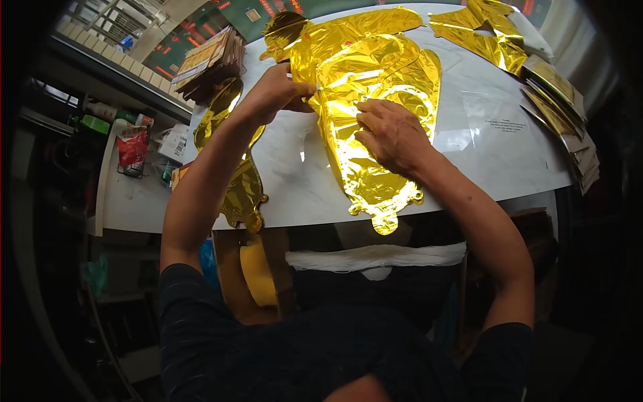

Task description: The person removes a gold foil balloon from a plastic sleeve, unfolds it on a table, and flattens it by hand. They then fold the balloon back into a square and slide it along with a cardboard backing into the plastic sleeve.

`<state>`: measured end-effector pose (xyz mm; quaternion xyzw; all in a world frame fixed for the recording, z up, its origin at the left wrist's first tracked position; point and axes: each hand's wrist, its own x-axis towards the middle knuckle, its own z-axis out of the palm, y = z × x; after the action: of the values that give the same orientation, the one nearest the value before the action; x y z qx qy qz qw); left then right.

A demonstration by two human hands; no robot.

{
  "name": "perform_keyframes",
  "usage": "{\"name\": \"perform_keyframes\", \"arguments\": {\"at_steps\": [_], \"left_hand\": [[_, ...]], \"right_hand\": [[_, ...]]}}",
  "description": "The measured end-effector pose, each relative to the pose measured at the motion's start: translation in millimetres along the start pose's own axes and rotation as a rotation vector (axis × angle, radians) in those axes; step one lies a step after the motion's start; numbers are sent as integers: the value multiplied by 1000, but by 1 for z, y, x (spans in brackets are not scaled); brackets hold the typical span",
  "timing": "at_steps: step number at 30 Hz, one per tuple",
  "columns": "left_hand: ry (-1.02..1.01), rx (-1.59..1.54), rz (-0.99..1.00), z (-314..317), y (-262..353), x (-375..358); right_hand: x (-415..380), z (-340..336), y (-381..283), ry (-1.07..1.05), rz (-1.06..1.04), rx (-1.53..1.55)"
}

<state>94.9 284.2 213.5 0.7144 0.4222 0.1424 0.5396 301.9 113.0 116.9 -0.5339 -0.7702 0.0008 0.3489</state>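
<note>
A flat gold foil balloon [375,74] lies on the white table [295,181], its narrow tail hanging over the near edge. My left hand [274,90] pinches the balloon's left edge, fingers closed on the foil. My right hand [392,134] presses flat on the balloon's middle, fingers bent and spread over the foil.
More gold foil balloons [238,181] hang off the table's left edge, and another [485,33] lies at the back right. Stacks of packaged foil [562,114] sit at the right edge, a card stack [207,63] at the back left. A clear plastic sleeve [492,124] lies right of the balloon. A cluttered shelf [134,144] is at left.
</note>
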Motion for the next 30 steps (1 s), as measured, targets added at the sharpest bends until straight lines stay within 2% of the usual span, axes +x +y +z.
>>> {"name": "perform_keyframes", "arguments": {"at_steps": [2, 4, 5, 7, 9, 10, 11, 13, 15, 16, 18, 20, 21, 26, 30], "left_hand": [[-24, 7, 3, 13, 2, 12], [-62, -197, 25, 31, -2, 18], [-4, -210, 24, 45, 1, 14], [-99, -236, 106, 49, -9, 11], [5, -128, 248, 46, -27, 4], [46, -52, 339, 40, -39, 0], [150, 106, 382, 37, -46, -10], [234, 550, 515, 29, -58, -31], [253, 745, 634, 27, -76, -36], [257, 793, 683, 30, -79, -39], [202, 752, 634, 34, -82, -42], [173, 837, 749, 39, -79, -38], [112, 880, 734, 37, -79, -35], [78, 919, 734, 41, -81, -27], [100, 883, 779, 40, -86, -22]], "right_hand": [[0, 1, 0, 22, -13, -9], [0, 2, 0, 44, -25, -16], [1, 2, 1, 6, -1, -20], [3, 2, 1, -36, 20, -27], [2, 4, 0, 77, -19, 12], [1, 2, 1, 36, -8, 13], [1, 1, 1, 37, -6, 13], [2, 2, 1, 51, -29, 17], [2, 5, 3, 59, -38, 11], [3, 6, 2, 71, -41, 0], [3, 4, 0, 61, -37, 8], [3, 4, 1, 44, -23, -1], [4, 4, 0, 38, -29, -4], [6, 4, -1, 74, -57, -19], [7, 0, -4, 17, -28, -14]]}}
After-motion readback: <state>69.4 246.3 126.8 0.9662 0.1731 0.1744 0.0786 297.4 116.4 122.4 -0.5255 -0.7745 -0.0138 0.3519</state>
